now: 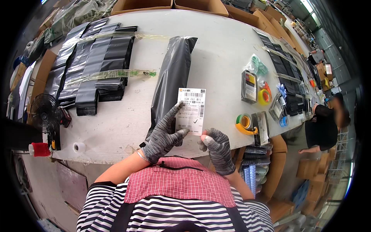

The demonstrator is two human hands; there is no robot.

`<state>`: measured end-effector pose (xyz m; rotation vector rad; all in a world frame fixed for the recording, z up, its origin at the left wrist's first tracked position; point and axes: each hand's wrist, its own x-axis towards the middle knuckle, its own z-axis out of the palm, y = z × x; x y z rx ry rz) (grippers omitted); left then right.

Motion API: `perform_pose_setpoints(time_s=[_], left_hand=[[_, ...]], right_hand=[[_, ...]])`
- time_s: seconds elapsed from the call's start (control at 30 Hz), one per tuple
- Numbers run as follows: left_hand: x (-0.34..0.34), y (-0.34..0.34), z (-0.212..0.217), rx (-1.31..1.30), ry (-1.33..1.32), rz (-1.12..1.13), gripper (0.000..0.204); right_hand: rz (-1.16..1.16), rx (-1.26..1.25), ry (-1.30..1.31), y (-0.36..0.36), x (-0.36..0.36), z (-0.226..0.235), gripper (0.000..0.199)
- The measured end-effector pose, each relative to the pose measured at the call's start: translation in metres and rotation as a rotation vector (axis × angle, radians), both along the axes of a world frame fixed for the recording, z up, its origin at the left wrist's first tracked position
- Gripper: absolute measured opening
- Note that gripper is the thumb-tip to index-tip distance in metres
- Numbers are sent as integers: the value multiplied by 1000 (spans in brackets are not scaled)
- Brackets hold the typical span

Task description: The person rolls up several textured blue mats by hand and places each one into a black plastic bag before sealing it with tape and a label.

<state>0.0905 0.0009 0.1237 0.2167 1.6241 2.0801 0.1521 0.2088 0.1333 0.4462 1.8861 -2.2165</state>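
A long black plastic mailer bag point(174, 73) lies lengthwise on the white table in front of me. Over its near right part is a white printed shipping label point(191, 110) with barcodes and a tick mark. My left hand point(164, 131), in a grey knit glove, rests on the bag and the label's left side, index finger stretched out and thumb apart near the lower edge. At the label's lower right corner my right hand point(217, 147), also gloved but with a bare thumb tip, pinches the edge between thumb and finger. The fingers curled beneath are partly hidden.
Stacked black bags point(98, 62) under tape strips lie at left; more bags point(280, 58) are at right. Nearer right are a tape dispenser point(245, 124), boxed items point(249, 87) and yellow tape point(264, 96). A fan point(45, 112) stands left. Another person point(322, 129) is beyond the right edge.
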Motion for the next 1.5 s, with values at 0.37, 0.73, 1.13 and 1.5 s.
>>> perform_pose_setpoints(time_s=[0.37,0.73,1.13,1.5], left_hand=[[-4,4,-13,-282,395,-102,33],[-17,0,-32,-214,-20,-240,26],[-123,-37,-62,-451,232,-7,13],[-212,-69,-111,-505,947,325,20]], right_hand=[[15,-46,99,-7,-5,-6,14],[141,505,333,-11,-17,-24,7],[114,1304,157,116,18,-75,15],[430,1536,-640,219,215,-238,23]])
